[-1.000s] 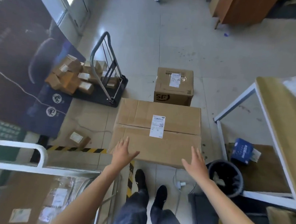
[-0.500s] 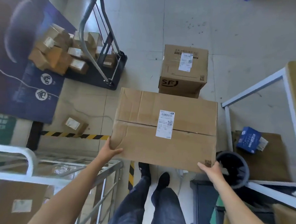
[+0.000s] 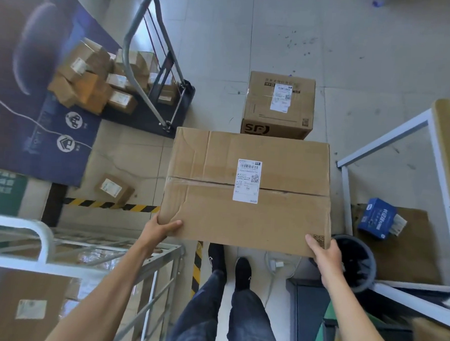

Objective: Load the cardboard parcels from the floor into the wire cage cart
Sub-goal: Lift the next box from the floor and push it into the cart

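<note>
A large brown cardboard parcel [image 3: 246, 192] with a white label fills the middle of the view, above my feet. My left hand [image 3: 162, 227] grips its near left corner, thumb on top. My right hand [image 3: 324, 253] grips its near right corner. Behind it a smaller SF-marked parcel [image 3: 279, 105] stands on the floor. A small parcel [image 3: 113, 188] lies on the floor to the left. The white wire cage cart [image 3: 82, 251] is at the lower left, with parcels inside it.
A black platform trolley [image 3: 154, 95] piled with small boxes stands at the back left. A white-framed table [image 3: 435, 162] is on the right, with a dark bin [image 3: 358, 260] and a blue box [image 3: 376, 217] under it. Yellow-black tape [image 3: 111, 205] marks the floor.
My hands went from hovering open above the large parcel to gripping its near corners. The parcel now looks bigger and closer to me, and the view has tilted down.
</note>
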A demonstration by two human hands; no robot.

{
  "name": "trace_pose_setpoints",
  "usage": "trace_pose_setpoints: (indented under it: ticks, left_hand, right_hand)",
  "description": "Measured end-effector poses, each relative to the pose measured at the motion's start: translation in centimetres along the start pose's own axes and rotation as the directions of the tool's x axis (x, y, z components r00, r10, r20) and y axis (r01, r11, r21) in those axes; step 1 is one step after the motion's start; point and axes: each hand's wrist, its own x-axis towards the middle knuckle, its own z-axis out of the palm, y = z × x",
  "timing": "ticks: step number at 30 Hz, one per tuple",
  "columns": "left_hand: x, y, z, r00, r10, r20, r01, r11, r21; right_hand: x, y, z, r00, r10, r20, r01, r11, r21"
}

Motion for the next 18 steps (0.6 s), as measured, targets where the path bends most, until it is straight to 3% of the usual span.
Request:
trace_pose_setpoints:
  ticks: [4, 9, 13, 18]
  left_hand:
    - [-4.4, 1.1, -1.6, 0.991, 0.093, -0.101, -0.104, 0.988, -0.112]
    - [-11.1, 2.3, -7.2, 0.928, 0.179, -0.327, -0.255, 0.944, -0.207]
    - [-18.7, 0.1, -12.6, 0.831, 0.197, -0.52, -0.382, 0.882, -0.277]
    - [-29.1, -7.2, -18.1, 0.688, 0.093, -0.72, -0.468, 0.815, -0.343]
  right_hand:
    - [-1.9, -4.8, -0.5, 0.991, -0.132, 0.003, 0.132, 0.989, -0.071]
    - [-4.8, -12.4, 3.4, 0.929, -0.329, 0.169, 0.343, 0.937, -0.062]
    - [-9.8, -16.4, 9.0, 0.793, -0.505, 0.339, 0.529, 0.848, 0.025]
    - [-19.0, -18.0, 16.1, 0.615, -0.57, 0.545, 0.663, 0.748, 0.035]
